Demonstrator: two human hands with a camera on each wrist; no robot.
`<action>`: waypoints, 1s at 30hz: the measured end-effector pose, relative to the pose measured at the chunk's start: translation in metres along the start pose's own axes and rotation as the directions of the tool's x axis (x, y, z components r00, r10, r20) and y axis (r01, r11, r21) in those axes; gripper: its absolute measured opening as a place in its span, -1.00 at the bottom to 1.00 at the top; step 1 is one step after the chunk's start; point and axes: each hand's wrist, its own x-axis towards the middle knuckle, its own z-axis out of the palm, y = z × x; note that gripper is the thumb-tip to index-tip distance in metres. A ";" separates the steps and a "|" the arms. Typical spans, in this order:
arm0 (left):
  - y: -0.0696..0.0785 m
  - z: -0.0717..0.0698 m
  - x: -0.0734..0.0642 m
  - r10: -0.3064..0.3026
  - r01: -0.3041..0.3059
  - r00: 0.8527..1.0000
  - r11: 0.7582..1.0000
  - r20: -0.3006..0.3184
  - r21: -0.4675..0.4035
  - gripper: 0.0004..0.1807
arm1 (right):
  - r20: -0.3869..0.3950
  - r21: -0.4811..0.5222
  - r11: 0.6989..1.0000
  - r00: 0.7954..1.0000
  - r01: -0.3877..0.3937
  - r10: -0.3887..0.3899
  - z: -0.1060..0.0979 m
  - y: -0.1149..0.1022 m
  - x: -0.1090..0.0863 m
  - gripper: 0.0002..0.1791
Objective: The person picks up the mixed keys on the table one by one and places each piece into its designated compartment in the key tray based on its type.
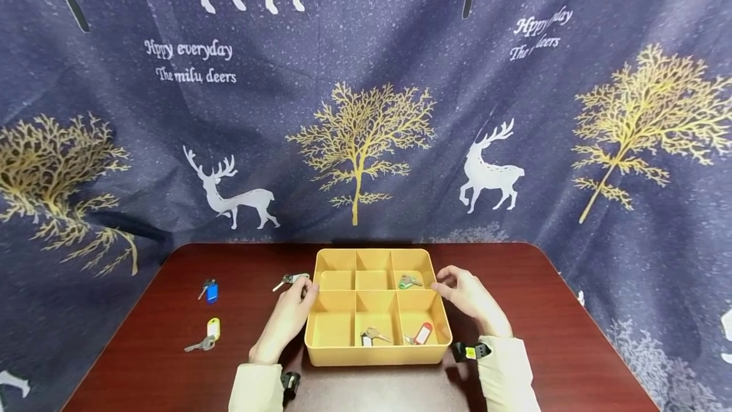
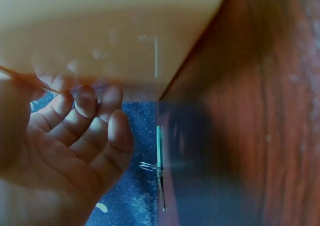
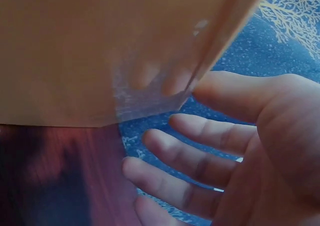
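Observation:
A yellow six-compartment box (image 1: 377,356) sits between the two hands on the table. My left hand (image 1: 291,313) holds its left wall, thumb at the rim and fingertips against the outside in the left wrist view. At the right wall, my right hand (image 1: 471,297) touches the rim with the thumb (image 3: 225,94); its other fingers are spread and apart from the wall. A green-tagged key (image 1: 408,281) lies in the back right compartment, a red-tagged key (image 1: 422,334) in the front right, and a key with a black-and-white tag (image 1: 374,335) in the front middle.
Left of the box, a key with a pale tag (image 1: 291,280) lies just beyond the left hand. Farther left are a blue-tagged key (image 1: 211,291) and a yellow-tagged key (image 1: 206,337). A deer-patterned cloth (image 1: 366,49) hangs behind the dark red table (image 1: 251,266).

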 end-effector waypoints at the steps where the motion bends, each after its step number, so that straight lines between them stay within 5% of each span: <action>1: 0.000 0.000 0.000 0.000 0.000 1.000 1.000 -0.002 0.001 -0.83 | 0.008 0.014 1.000 1.000 -0.005 0.005 0.002 0.001 0.000 -0.85; 10: 0.000 0.000 0.002 0.015 -0.015 1.000 1.000 -0.014 0.011 -0.83 | 0.023 0.034 0.999 0.999 -0.039 0.038 0.011 0.005 0.002 -0.81; 30: -0.002 0.000 0.000 0.001 -0.001 1.000 1.000 -0.008 0.009 -0.83 | -0.033 0.060 0.998 0.999 0.037 -0.035 0.026 0.025 0.013 -0.79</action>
